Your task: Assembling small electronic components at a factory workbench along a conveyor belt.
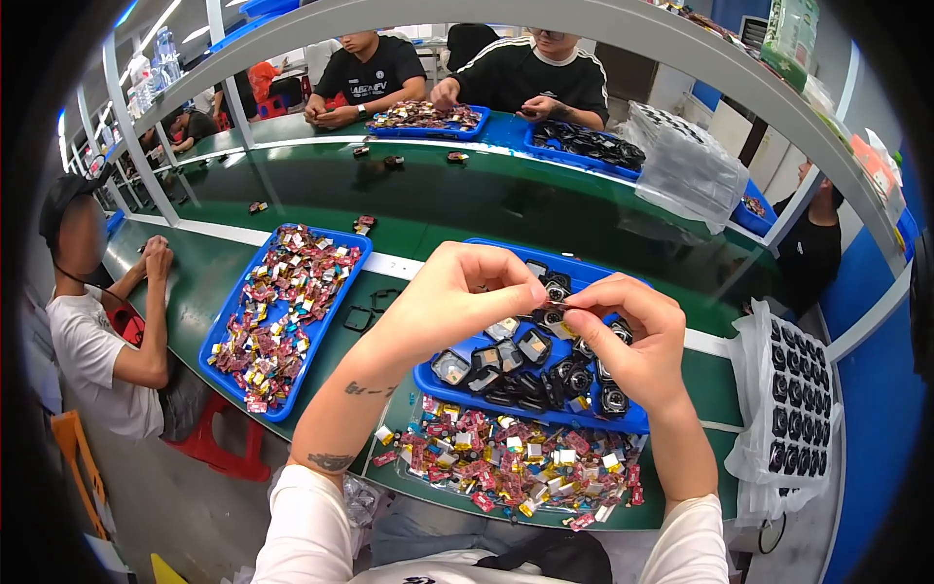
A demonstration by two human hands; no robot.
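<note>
My left hand (465, 292) and my right hand (632, 336) meet above a blue tray (530, 416) of small black square parts. Between the fingertips of both hands I pinch one tiny flat piece (556, 306); it is too small to tell more. Under my wrists, at the bench's near edge, lies a clear sheet heaped with several small red, yellow and white wired components (506, 465).
A second blue tray (282, 316) full of the same coloured components lies to my left. A person in a white shirt (97, 341) sits at the left; two people in black work at trays across the green bench (467, 200). Bagged black parts (793, 404) hang at right.
</note>
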